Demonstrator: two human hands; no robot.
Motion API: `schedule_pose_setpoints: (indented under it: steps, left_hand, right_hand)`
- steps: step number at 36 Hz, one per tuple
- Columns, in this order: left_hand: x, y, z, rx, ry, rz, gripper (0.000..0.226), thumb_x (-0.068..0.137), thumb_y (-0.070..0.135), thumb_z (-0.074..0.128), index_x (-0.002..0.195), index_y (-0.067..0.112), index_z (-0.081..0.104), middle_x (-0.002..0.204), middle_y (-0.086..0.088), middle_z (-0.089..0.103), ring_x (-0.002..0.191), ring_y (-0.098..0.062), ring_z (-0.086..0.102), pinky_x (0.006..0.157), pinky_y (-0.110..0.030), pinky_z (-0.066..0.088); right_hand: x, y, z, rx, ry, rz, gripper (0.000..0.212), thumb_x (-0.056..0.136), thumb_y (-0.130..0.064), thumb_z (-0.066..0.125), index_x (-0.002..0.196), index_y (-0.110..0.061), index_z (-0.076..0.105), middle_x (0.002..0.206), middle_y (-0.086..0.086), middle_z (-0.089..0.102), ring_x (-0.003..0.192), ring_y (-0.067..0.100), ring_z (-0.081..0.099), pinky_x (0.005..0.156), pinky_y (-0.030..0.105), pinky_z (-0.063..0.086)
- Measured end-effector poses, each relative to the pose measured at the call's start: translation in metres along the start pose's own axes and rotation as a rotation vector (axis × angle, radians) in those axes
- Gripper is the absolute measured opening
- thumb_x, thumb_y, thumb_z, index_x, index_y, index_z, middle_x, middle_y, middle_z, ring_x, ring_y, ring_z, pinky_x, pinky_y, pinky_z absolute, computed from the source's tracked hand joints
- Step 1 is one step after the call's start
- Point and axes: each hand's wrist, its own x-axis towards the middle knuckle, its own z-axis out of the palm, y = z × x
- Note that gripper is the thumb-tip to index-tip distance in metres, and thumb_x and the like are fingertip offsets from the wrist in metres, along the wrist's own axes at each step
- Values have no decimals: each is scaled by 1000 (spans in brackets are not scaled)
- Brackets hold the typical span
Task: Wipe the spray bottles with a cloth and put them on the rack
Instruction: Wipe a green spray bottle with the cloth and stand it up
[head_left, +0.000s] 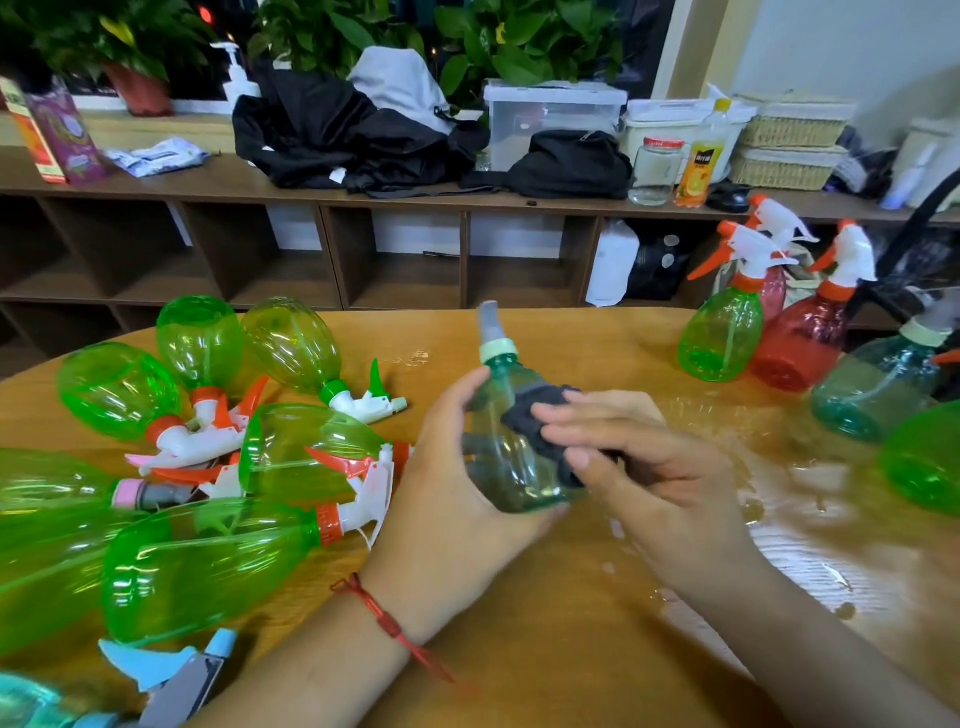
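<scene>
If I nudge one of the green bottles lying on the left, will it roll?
Likely rolls a little: the green bottles lie sideways on rounded bodies, though trigger heads may stop them. Probably light: they look empty.

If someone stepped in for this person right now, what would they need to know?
Left hand grips a teal spray bottle nozzle up over the table. Right hand holds a dark cloth against its side, mid-wipe.
Lying bottles are heaped at the left, likely unwiped; standing bottles are at the right.
To do: finish this bottle, then the heap. No rack clearly in view.
</scene>
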Motion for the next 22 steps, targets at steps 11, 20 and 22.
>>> schedule_pose_setpoints:
  steps: [11, 20, 22]
  left_hand:
    - [3, -6, -4, -76, -5, -83, 120, 52, 52, 100, 153, 44, 36, 145, 21, 56, 125, -8, 65, 103, -40, 58]
    - [-4, 1, 1, 13, -132, 15, 112, 68, 34, 102, 158, 42, 35, 151, 22, 51, 134, -10, 59, 106, -34, 56]
    - [-6, 4, 3, -5, -184, 21, 113, 70, 35, 101, 159, 47, 33, 150, 29, 49, 134, -7, 59, 106, -33, 56]
  right_hand:
    - [-2, 0, -2, -72, -96, -109, 14, 92, -12, 74, 103, -12, 82, 116, -3, 80, 124, 27, 65, 106, 40, 48]
    - [5, 2, -5, 168, 49, 143, 21, 96, -6, 69, 115, -5, 77, 124, 2, 77, 131, 24, 63, 109, 32, 51]
    - [8, 0, -5, 368, 134, 273, 26, 96, -8, 62, 119, -4, 74, 128, 7, 76, 129, 24, 66, 108, 37, 54]
